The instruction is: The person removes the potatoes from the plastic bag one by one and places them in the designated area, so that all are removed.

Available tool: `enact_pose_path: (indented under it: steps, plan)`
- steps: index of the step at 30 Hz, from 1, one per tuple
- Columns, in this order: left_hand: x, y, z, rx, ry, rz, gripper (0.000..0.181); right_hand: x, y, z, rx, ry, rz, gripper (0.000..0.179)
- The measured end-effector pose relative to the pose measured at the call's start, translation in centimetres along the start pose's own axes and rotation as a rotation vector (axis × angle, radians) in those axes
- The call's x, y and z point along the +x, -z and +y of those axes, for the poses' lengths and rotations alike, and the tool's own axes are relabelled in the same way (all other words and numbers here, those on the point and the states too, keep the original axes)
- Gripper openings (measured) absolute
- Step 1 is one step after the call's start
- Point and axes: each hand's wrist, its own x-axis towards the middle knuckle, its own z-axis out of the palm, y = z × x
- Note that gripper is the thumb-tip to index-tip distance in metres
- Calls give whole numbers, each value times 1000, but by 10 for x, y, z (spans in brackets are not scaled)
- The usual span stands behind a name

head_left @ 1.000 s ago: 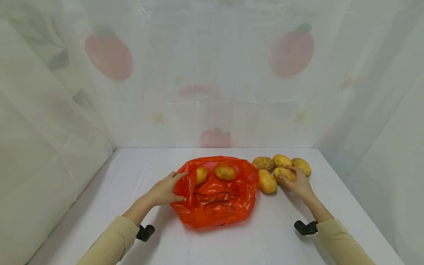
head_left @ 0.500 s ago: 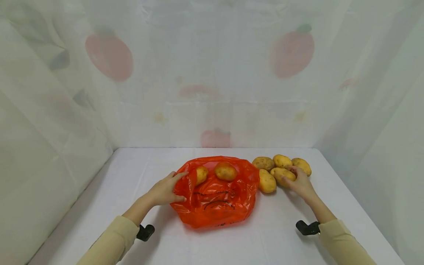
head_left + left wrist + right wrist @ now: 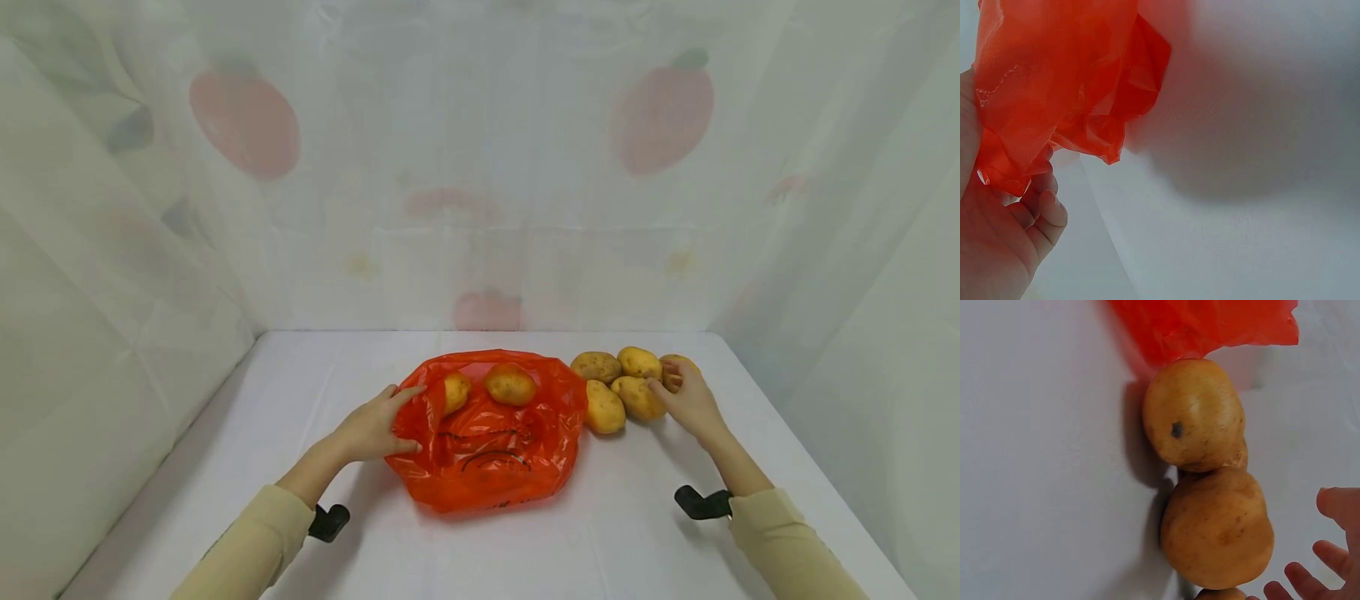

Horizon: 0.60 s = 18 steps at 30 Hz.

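Note:
A red plastic bag lies in the middle of the table, its mouth facing up. Inside it, one whole potato shows, and a second potato is partly covered by the bag's left side. My left hand grips that left side; in the left wrist view its fingers curl round the thin plastic. To the bag's right, my right hand is over the rightmost potato with loosely spread fingers. Near its thumb lies the front potato. In the right wrist view the right hand holds nothing.
Beside the bag's right edge lie a front-left potato and a back-left potato. Another potato sits at the back of the group. A white cloth covers the table, with curtains around three sides.
My right hand shifted the front potato slightly left against its neighbour, then let go of it and moved right over the rightmost potato. The left hand and the bag stayed still.

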Motion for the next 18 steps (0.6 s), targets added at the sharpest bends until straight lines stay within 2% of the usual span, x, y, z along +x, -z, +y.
enact_pose_path:
  steps: [4,10,18]
  plan:
    - [0,1,0,-6,10,-5,86,3,0,-6,-16,8,34,56]
    - [-1,0,-1,-15,17,-2,86,8,-2,-15,19,60,73,51]
    - [1,-1,-2,-5,14,4,86,12,-6,-38,93,99,49,49]
